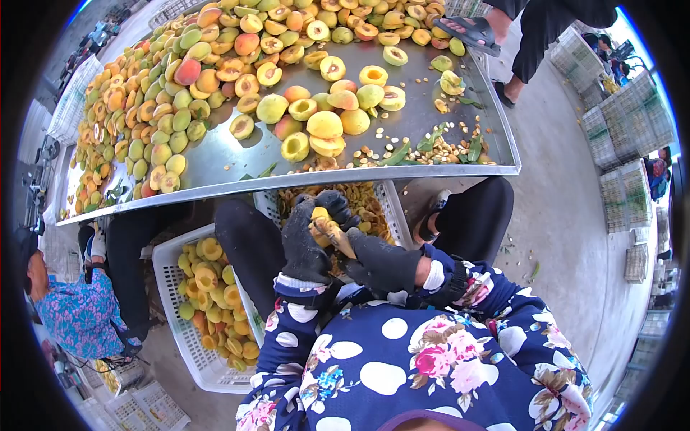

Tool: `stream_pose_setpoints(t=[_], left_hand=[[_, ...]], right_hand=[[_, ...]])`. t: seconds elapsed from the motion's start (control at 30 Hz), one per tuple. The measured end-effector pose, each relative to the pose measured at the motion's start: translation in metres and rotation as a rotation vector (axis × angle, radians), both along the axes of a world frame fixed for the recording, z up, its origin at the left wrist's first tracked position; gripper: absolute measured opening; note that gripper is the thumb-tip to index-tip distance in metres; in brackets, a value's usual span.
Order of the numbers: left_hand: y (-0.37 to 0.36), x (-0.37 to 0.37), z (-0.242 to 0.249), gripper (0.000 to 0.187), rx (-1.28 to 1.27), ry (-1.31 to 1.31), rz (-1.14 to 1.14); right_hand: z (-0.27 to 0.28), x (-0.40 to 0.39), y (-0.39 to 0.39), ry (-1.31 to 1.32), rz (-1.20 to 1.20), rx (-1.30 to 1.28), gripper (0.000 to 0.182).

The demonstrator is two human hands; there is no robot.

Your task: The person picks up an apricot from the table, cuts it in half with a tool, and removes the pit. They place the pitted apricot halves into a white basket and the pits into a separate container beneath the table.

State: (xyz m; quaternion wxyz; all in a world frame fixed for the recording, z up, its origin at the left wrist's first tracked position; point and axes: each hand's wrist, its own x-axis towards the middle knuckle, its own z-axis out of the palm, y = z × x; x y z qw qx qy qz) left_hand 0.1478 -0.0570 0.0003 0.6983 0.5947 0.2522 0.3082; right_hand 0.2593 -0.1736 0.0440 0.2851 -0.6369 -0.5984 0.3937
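Observation:
Both my hands wear black gloves and meet just past the near edge of the metal table. My left hand (300,233) is closed around a yellow piece of apricot (320,214), its fingers curled over the top. From the right, my right hand (381,260) grips a short tan tool (336,237) that looks wooden; its tip is against or very near the fruit, and I cannot make out its exact kind. Below the hands, a white crate (392,208) holds darker, yellowish-brown fruit pieces, partly hidden by my gloves.
Apricots, many halved, heap on the metal table (215,161), with loose pits (438,149) and leaves near its right corner. A white basket (172,302) of apricot halves stands left of my leg. One person (83,309) sits at left; another's sandalled foot (471,32) rests at the table's far side. Crates (625,194) line the right.

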Motion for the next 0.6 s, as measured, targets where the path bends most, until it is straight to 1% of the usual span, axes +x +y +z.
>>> stream_pose_setpoints(t=[0.03, 0.07, 0.1, 0.13, 0.17, 0.2, 0.23, 0.27, 0.3, 0.33, 0.37, 0.4, 0.47, 0.5, 0.57, 0.6], left_hand=[[-0.003, 0.000, 0.000, 0.032, 0.000, -0.004, -0.008], [-0.007, 0.000, 0.002, 0.029, -0.257, -0.202, 0.019], [-0.009, 0.002, 0.007, 0.027, -0.516, -0.398, 0.045], [-0.007, 0.001, 0.011, 0.025, -0.727, -0.472, 0.002], [-0.004, 0.000, 0.006, 0.025, -0.727, -0.471, -0.005], [0.000, -0.002, -0.004, 0.025, -0.490, -0.330, -0.025], [0.002, -0.003, -0.012, 0.026, -0.253, -0.188, -0.043], [0.002, -0.003, -0.020, 0.030, -0.700, -0.497, -0.133], [0.002, -0.003, -0.025, 0.030, -0.700, -0.498, -0.137], [0.003, -0.002, -0.029, 0.029, -0.401, -0.296, -0.050], [0.004, -0.002, -0.033, 0.032, -0.102, -0.095, 0.036], [0.002, -0.002, -0.026, 0.032, -0.102, -0.095, 0.034], [-0.001, -0.001, -0.004, 0.032, -0.484, -0.349, -0.010], [-0.002, 0.000, -0.006, 0.032, -0.482, -0.348, -0.012], [-0.003, 0.002, -0.015, 0.033, -0.457, -0.421, 0.043], [-0.001, 0.003, -0.023, 0.033, -0.457, -0.419, 0.043]], right_hand=[[-0.001, -0.001, 0.002, 0.048, -0.005, -0.006, 0.034], [0.002, 0.001, 0.002, 0.137, -0.005, -0.147, 0.033], [0.002, 0.001, 0.003, 0.134, -0.013, -0.144, 0.033], [0.000, 0.001, 0.001, 0.107, -0.010, -0.119, 0.033], [-0.001, 0.001, 0.001, 0.081, -0.007, -0.093, 0.032], [-0.003, 0.002, 0.001, 0.079, -0.013, -0.091, 0.032], [-0.006, 0.003, 0.001, 0.014, 0.020, -0.108, 0.031], [-0.007, 0.003, 0.001, -0.051, 0.055, -0.126, 0.029], [-0.002, 0.004, 0.001, -0.052, 0.052, -0.125, 0.029], [0.006, 0.004, 0.003, 0.103, 0.030, -0.171, 0.027], [0.012, 0.005, 0.004, 0.259, 0.010, -0.217, 0.026], [0.014, 0.007, 0.006, 0.258, 0.008, -0.217, 0.026], [0.017, 0.010, 0.011, 0.779, 0.011, -0.524, 0.020], [0.012, 0.008, 0.011, 0.780, 0.011, -0.521, 0.020], [-0.004, 0.003, 0.011, 1.064, -0.045, -0.428, 0.017], [0.002, 0.003, 0.011, 1.066, -0.045, -0.427, 0.017]])
